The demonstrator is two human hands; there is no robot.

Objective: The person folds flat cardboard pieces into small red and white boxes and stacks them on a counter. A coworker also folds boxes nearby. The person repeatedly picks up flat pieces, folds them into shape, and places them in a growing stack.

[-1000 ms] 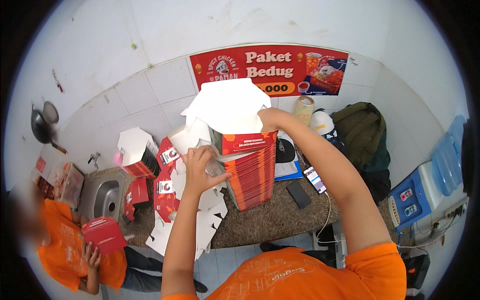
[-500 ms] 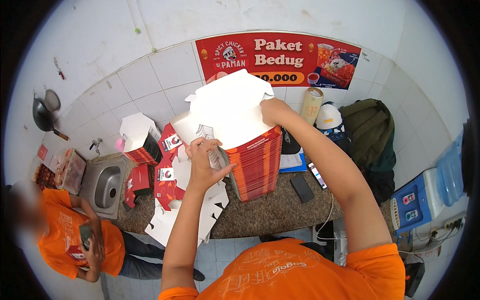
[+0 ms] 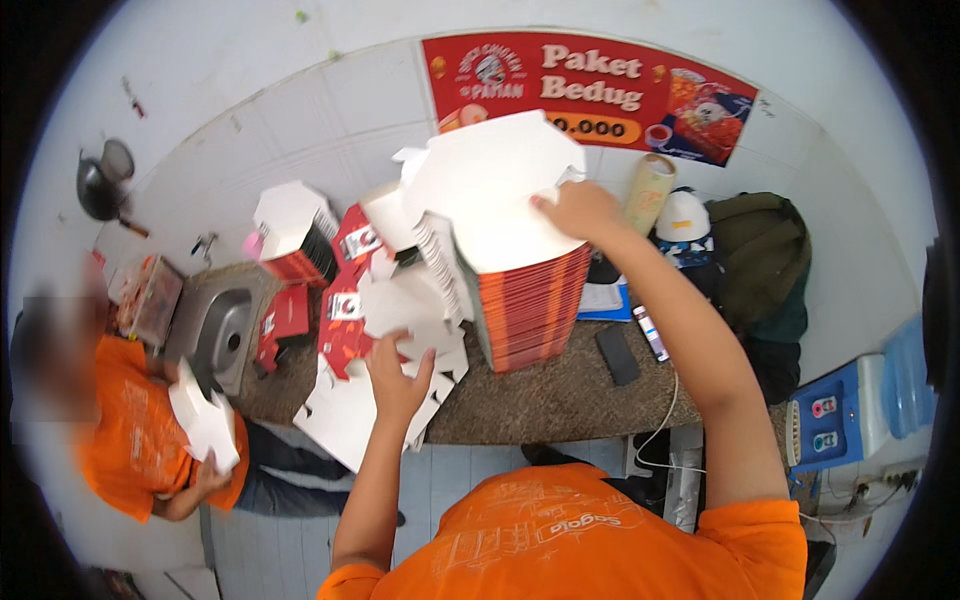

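A tall stack of nested red-and-orange takeaway food boxes [image 3: 533,310] stands on the counter, its white top [image 3: 495,190] facing up. My right hand [image 3: 583,213] grips the top right edge of this stack, thumb lying on the white face and the other fingers partly hidden. Lower and to the left, my left hand [image 3: 400,380] is open, fingers spread, above flat white cartons [image 3: 335,415]; it holds nothing. Folded red cartons [image 3: 345,315] lie just beyond it. Further left, a shorter stack of boxes [image 3: 293,240] stands upright near the wall.
A co-worker in an orange shirt [image 3: 135,410] stands at left holding a white carton [image 3: 207,420]. Behind them are a steel sink [image 3: 225,340] and plastic container [image 3: 152,300]. Right of the stack lie a dark phone [image 3: 618,356], a lit phone [image 3: 651,333], a cap and a green jacket [image 3: 755,250].
My left hand has left the stack's side and moved down over the flat cartons. My right hand stays at the stack's top edge. The co-worker now holds a white carton.
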